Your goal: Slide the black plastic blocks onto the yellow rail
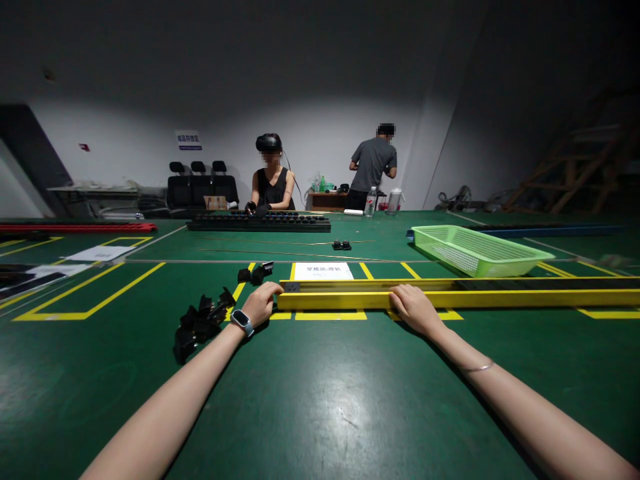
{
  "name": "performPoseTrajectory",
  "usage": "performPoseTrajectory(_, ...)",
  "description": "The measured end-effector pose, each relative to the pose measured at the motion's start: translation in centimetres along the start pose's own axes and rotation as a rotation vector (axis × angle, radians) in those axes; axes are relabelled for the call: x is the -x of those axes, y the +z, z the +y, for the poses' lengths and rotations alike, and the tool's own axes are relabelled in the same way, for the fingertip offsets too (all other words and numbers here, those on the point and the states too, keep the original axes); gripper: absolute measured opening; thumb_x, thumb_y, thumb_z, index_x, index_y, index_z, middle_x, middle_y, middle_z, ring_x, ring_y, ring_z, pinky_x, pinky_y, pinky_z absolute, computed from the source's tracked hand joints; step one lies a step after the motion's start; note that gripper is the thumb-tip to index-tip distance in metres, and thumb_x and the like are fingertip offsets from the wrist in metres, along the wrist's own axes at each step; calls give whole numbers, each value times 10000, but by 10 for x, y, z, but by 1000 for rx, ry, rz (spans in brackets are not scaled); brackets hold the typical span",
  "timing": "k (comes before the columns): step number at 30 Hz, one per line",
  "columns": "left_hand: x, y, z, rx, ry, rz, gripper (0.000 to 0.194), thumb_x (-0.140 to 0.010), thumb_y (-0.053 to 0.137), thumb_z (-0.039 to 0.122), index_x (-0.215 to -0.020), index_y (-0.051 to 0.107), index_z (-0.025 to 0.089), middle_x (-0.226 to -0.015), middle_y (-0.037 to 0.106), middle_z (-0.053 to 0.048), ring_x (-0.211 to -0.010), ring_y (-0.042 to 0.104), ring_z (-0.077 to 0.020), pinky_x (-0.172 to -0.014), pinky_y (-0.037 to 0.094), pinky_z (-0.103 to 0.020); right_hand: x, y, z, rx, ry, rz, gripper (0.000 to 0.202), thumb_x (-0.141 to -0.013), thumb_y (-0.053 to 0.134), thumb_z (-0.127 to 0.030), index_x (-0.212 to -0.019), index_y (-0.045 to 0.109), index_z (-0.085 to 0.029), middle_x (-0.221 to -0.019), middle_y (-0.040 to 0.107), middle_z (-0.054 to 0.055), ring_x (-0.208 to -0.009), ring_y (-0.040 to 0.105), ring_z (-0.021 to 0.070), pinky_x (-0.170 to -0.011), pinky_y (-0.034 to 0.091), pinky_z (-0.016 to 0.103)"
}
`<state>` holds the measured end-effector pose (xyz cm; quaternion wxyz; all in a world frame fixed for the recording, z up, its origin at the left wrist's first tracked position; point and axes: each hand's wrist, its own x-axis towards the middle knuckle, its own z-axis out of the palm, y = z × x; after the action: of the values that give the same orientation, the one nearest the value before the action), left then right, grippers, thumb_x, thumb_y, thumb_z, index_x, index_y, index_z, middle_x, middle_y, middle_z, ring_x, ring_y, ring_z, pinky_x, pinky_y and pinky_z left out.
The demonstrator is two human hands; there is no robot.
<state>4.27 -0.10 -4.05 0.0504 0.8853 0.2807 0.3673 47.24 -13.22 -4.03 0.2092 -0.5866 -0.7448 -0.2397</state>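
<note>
A long yellow rail lies across the green table and runs off to the right. My left hand, with a watch on the wrist, is closed at the rail's left end; whether its fingers hold the rail or a small part there is hard to see. Further right, my right hand grips the rail's near edge, fingers curled over it. Several black parts lie in a loose pile left of my left hand, with a few more black pieces just beyond it. Behind the rail is a white paper label.
A green basket stands behind the rail at right. Small black parts and thin rods lie mid-table. Across the table, a person sits at a black rail; another person stands further back. Bottles stand at the far edge.
</note>
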Motion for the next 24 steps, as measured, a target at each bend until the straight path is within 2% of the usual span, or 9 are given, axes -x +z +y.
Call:
performPoseTrajectory(4, 1, 1, 1, -34, 20, -14, 416, -702, 343, -38, -969, 578, 177, -973, 600, -64, -953, 557, -179, -876, 469, -343, -1, -7, -8, -27, 30, 86, 325, -935, 323, -353, -1014, 577, -168, -972, 603, 115, -951, 522, 226, -835, 374, 353)
performPoseTrajectory(7, 1, 3, 0, -61, 32, -29, 413, -707, 364, -31, -987, 585, 177, -970, 606, -68, -945, 562, -187, -868, 475, -347, -12, -14, -34, -68, 17, 121, 307, -926, 339, -347, -1024, 578, -181, -1019, 593, 121, -992, 508, 242, -871, 373, 390)
performPoseTrajectory(13, 1, 6, 0, -108, 50, -88, 409, -727, 413, 1, -1063, 578, 166, -1000, 619, -89, -945, 570, -203, -878, 470, -363, -68, -21, -135, -294, -108, 57, 316, -941, 324, -328, -1093, 559, -181, -1091, 588, 103, -1039, 507, 208, -916, 391, 372)
performPoseTrajectory(17, 2, 6, 3, -160, 67, -106, 364, -762, 428, 34, -1080, 568, 142, -991, 621, -105, -922, 571, -210, -869, 470, -367, -100, -9, -191, -341, -239, -2, 357, -941, 333, -363, -1183, 539, -200, -1208, 569, 84, -1141, 480, 200, -989, 360, 388)
performPoseTrajectory(20, 1, 5, 6, -215, 77, -114, 330, -779, 427, 42, -1067, 567, 120, -976, 622, -121, -913, 568, -221, -856, 469, -374, -110, 5, -212, -337, -244, -14, 417, -938, 336, -387, -1268, 490, -183, -1310, 512, 88, -1228, 432, 200, -1056, 306, 408)
performPoseTrajectory(24, 0, 5, 8, -267, 78, -142, 321, -771, 442, 46, -1054, 565, 136, -962, 623, -118, -908, 565, -227, -841, 465, -384, -108, 19, -219, -333, -228, -37, 467, -935, 333, -413, -1318, 455, -175, -1358, 474, 91, -1269, 408, 201, -1092, 275, 419)
